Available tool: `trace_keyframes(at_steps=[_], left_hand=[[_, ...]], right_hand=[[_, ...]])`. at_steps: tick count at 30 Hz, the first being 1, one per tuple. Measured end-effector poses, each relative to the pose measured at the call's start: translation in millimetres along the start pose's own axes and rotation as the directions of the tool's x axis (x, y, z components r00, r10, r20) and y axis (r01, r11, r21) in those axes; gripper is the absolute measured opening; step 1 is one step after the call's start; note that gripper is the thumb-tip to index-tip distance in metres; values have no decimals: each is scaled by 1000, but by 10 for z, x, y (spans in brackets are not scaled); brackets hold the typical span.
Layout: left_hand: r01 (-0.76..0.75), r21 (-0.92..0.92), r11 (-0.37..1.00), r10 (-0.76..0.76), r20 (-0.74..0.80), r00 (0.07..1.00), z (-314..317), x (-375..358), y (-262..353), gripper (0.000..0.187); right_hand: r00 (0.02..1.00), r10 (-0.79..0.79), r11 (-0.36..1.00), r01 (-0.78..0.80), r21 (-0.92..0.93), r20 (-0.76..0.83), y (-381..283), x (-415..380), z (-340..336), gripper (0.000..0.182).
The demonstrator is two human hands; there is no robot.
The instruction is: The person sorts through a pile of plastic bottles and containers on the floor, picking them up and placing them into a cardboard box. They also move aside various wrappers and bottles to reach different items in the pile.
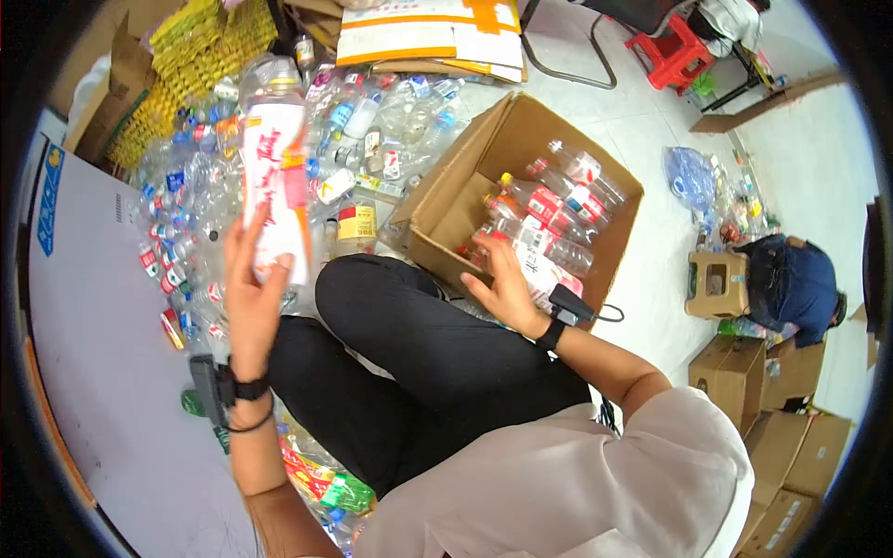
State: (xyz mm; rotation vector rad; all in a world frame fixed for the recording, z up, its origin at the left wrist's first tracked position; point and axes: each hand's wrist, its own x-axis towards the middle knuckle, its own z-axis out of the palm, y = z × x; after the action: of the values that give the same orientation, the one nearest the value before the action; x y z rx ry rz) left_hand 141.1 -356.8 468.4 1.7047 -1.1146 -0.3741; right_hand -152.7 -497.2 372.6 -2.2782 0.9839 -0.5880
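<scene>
My left hand (256, 302) is wrapped round the lower end of a large bottle with a white and pink label (276, 186), raised above the bottle pile (200, 232). My right hand (510, 290) is at the near side of an open cardboard box (442, 200), its fingers apart, beside a bottle with a white and pink label (539, 272). Several clear bottles lie in the box, some with red labels (547, 212). A bottle with a yellow label (356, 223) stands between the pile and my knee.
Flattened cardboard (428, 37) and yellow trays (200, 56) lie at the back. A red stool (672, 56) is at the upper right. At the right, a person in dark blue (800, 284) bends near cardboard boxes (730, 372). A pale panel (102, 307) borders the left.
</scene>
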Motion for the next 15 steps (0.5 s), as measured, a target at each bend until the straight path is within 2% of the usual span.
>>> trace_keyframes(at_steps=[1, 2, 3, 4, 5, 7, 8, 9, 11, 12, 13, 14, 15], left_hand=[[-6, -38, 999, 7, 31, 999, 118, -110, 193, 55], [4, -100, 995, 6, 102, 995, 237, -231, 340, 55], [24, -160, 987, 5, 175, 985, 367, -358, 458, 56], [29, -124, 992, 4, 261, 965, 494, -491, 570, 56], [32, -88, 996, 0, 344, 939, 619, -604, 666, 57], [-94, -188, 978, 176, 494, 851, 863, -765, 798, 57], [-52, -247, 968, 162, 452, 877, 982, -867, 835, 57], [52, -347, 936, 117, 448, 886, 1053, -924, 800, 58], [-170, -114, 979, 201, 380, 903, 1046, -913, 715, 57], [-68, -166, 984, 117, 306, 945, 1003, -890, 744, 53], [-38, -216, 976, 86, 217, 972, 958, -857, 665, 47], [13, -321, 947, 23, 107, 994, 899, -811, 667, 39], [-74, -143, 987, 80, 36, 996, 795, -741, 419, 34]], right_hand=[[999, 17, 989, -12, 144, -34, -47, -4, -16, 51], [998, 19, 988, -10, 156, -54, -125, -11, -29, 51], [999, 50, 830, -51, 556, 16, -224, -17, -50, 51], [995, 40, 519, -100, 849, 93, -337, -29, -84, 50], [988, 0, 328, -145, 933, 154, -483, -47, -150, 48], [938, -46, 177, -332, 927, 345, -566, -109, -228, 47], [924, 7, -25, -382, 924, 382, -636, -137, -308, 40], [928, 2, -28, -371, 928, 371, -618, -148, -356, 40], [946, 43, 218, -321, 921, 320, -475, -147, -518, 32], [955, 123, 334, -295, 895, 269, -296, -131, -578, 28], [970, 136, 524, -242, 817, 200, -114, -89, -735, 33], [985, 123, 731, -170, 661, 117, 96, -28, -926, 36], [997, 77, 888, -67, 455, -4, 320, 21, -1066, 40]])
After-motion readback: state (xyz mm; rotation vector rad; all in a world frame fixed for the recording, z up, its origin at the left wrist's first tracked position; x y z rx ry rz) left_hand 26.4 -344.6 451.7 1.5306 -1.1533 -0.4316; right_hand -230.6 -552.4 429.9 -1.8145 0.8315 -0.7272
